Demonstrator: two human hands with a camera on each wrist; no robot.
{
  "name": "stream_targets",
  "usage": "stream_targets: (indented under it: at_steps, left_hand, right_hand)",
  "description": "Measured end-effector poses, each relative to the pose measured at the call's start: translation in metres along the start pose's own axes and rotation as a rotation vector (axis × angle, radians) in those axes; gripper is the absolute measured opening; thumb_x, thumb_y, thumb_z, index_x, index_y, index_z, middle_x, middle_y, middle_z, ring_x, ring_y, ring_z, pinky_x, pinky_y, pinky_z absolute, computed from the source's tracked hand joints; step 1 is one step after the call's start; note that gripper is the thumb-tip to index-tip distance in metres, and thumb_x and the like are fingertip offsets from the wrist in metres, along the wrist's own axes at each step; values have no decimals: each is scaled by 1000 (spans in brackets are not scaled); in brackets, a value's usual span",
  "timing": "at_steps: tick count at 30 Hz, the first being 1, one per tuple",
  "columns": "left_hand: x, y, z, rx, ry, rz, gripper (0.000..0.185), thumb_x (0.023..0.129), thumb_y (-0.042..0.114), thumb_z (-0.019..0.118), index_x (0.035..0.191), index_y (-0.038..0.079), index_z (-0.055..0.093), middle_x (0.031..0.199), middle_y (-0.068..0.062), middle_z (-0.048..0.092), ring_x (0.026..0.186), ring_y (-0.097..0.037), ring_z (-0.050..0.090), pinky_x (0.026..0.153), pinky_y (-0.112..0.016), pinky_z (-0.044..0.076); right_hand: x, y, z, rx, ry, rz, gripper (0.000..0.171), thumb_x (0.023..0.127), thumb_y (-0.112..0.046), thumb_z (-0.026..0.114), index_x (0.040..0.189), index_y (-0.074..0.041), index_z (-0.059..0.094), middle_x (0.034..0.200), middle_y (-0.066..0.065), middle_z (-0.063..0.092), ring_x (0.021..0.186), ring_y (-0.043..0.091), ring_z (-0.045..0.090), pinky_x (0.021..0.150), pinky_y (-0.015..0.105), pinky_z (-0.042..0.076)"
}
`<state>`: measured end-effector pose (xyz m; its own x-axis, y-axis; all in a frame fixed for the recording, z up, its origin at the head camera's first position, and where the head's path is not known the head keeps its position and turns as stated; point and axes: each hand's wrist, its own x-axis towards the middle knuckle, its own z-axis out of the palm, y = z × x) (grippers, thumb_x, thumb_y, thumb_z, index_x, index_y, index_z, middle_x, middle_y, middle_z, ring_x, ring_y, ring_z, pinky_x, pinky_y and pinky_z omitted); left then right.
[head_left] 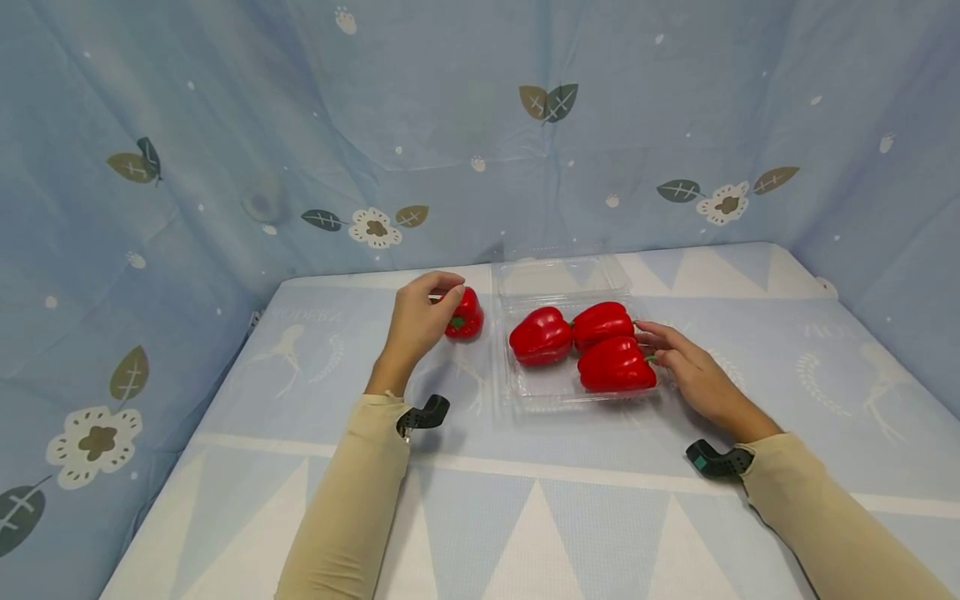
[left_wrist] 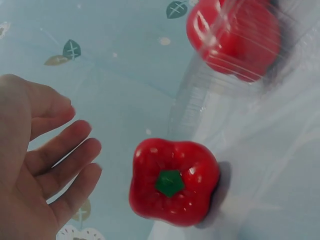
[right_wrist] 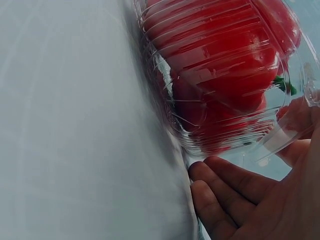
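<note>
A loose red bell pepper (head_left: 465, 317) stands on the table left of a clear plastic clamshell box (head_left: 540, 385). My left hand (head_left: 422, 315) hovers beside that pepper, its fingers loosely bent; the left wrist view shows a gap between the fingertips and the pepper (left_wrist: 175, 182). Inside the box lie three red bell peppers, one at left (head_left: 540, 337), one at back (head_left: 602, 325) and one at front right (head_left: 617, 365). At the box's right side is my right hand (head_left: 693, 373), thumb near the rim and relaxed fingers (right_wrist: 220, 195) low beside the ribbed wall.
The box's transparent lid (head_left: 558, 275) is folded back toward the rear of the table. A patterned blue cloth (head_left: 480, 467) covers the table, and a blue curtain (head_left: 465, 125) hangs close behind and at both sides.
</note>
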<state>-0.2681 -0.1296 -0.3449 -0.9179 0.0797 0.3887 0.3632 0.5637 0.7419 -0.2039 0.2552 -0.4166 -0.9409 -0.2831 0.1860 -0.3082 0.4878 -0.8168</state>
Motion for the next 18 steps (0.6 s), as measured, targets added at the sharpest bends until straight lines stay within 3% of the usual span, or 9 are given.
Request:
stream_targets:
  at_steps: [5,12,18]
  left_hand:
    - [1,-5,1,24,5,-57,21,93,25,62,109,13,67,109,-1,64,99,-16,59,86,-31,52]
    - [5,-15,4,66,-34,-110,21,91,24,64,109,13,67,113,-1,61,107,-22,55,90,-35,50]
    - [6,-23,7,107,-40,-104,22,90,23,65,110,13,67,117,-4,58,112,-24,52,93,-40,48]
  right_hand:
    - [0,0,0,-5,-1,0,49,100,-7,30,148,-20,34,139,13,48,121,30,50,96,54,42]
    - [0,-1,-1,-21,0,-11,49,100,-7,30,148,-19,34,139,14,49,121,30,51,90,17,40]
    - [0,0,-1,-13,-1,-20,49,101,-7,30,147,-19,34,139,14,49,121,30,51,88,12,38]
